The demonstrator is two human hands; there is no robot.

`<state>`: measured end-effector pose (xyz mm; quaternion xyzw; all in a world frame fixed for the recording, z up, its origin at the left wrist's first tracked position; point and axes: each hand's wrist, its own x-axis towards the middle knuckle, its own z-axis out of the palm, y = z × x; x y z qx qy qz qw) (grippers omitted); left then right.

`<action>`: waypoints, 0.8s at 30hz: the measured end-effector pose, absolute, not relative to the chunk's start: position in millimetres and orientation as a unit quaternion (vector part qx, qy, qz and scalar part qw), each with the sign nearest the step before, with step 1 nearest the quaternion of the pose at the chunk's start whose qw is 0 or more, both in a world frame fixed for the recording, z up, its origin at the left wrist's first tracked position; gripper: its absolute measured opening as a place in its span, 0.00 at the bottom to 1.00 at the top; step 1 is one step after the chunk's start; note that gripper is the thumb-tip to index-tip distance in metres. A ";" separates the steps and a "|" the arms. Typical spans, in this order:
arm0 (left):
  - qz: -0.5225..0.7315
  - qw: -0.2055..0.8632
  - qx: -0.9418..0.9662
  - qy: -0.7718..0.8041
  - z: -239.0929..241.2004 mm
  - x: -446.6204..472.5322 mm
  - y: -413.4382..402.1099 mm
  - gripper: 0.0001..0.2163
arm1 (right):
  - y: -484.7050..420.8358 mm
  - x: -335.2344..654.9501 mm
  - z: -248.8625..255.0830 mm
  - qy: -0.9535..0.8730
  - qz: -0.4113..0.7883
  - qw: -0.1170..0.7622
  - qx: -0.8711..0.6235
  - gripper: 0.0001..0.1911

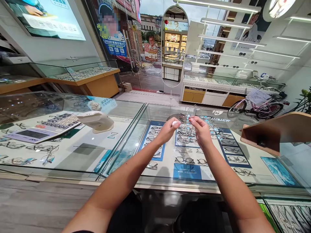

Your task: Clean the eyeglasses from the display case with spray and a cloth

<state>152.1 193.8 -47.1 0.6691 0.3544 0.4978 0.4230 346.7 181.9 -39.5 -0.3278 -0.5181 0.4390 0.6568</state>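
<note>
bare forearms, no sleeves, no gloves

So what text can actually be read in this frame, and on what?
"OPTICAL", mirrored, on the glass counter beyond the hands.
"Z" on the left showcase floor.
Blue street poster: round price badges, digits too blurred to read.
Calculator keys, wall screen, case cards: too small to read.

Above the glass counter the air lay open between and below the two raised forearms. To the left, a white stand and a calculator took up the glass top. To the right, a wooden tray jutted in.
</note>
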 end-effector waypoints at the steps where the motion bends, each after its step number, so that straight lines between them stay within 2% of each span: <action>1: 0.488 0.420 0.678 0.355 -48.2 153.7 192.6 0.22 | 182.4 346.9 -39.6 -0.516 0.439 0.659 -0.327 0.09; 6: 0.452 0.413 0.711 0.346 -48.3 157.9 187.0 0.23 | 182.1 345.4 -38.6 -0.520 0.434 0.659 -0.328 0.11; 10: 0.476 0.397 0.683 0.387 -49.9 147.4 197.9 0.22 | 181.0 345.7 -36.8 -0.511 0.438 0.662 -0.330 0.11; 15: 0.519 0.299 0.591 0.541 -62.4 117.2 233.1 0.12 | 180.0 348.2 -31.1 -0.501 0.444 0.666 -0.330 0.11; 19: 0.497 0.222 0.538 0.643 -76.0 95.4 258.0 0.14 | 175.2 350.5 -20.0 -0.475 0.448 0.678 -0.339 0.14; 24: 0.478 0.149 0.547 0.671 -91.8 75.2 272.8 0.16 | 147.4 367.4 -2.4 -0.452 0.471 0.674 -0.346 0.18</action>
